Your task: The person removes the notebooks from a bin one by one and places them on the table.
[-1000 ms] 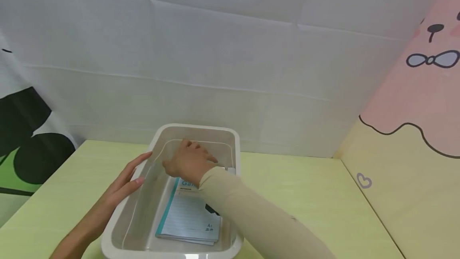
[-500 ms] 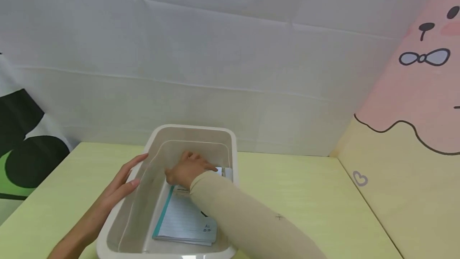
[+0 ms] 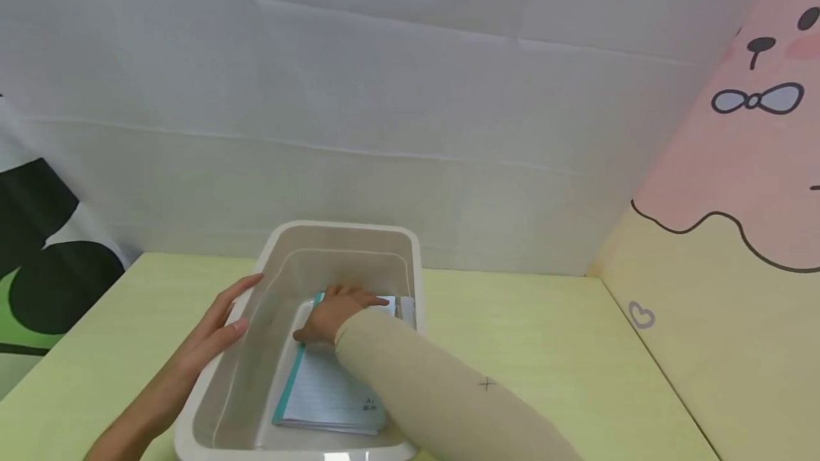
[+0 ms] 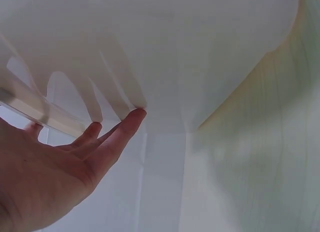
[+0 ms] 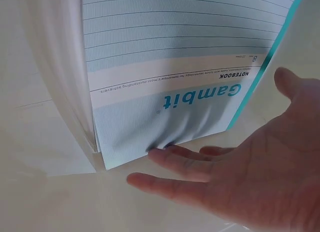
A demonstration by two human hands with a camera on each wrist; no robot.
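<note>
A notebook with a teal spine and lined cover lies in a pale, deep plastic tub. In the right wrist view, "Gambit" is printed on the notebook. My right hand is down inside the tub over the notebook's far end, fingers extended and thumb spread near the spine. Fingertips of the right hand are at the cover's end edge; firm contact cannot be told. My left hand rests against the tub's left side. Its fingers are extended and their tips touch the outer wall.
Beside the notebook, along the tub's right wall, is a white flat-sided item, partly hidden by my sleeve. The tub stands on a pale green tabletop. A white sheet hangs behind, and a pink-and-cream printed panel borders the right.
My right hand has lowered toward the tub floor, onto the notebook's far end. A small black thing beside my sleeve is now hidden. The left hand keeps its place on the tub.
</note>
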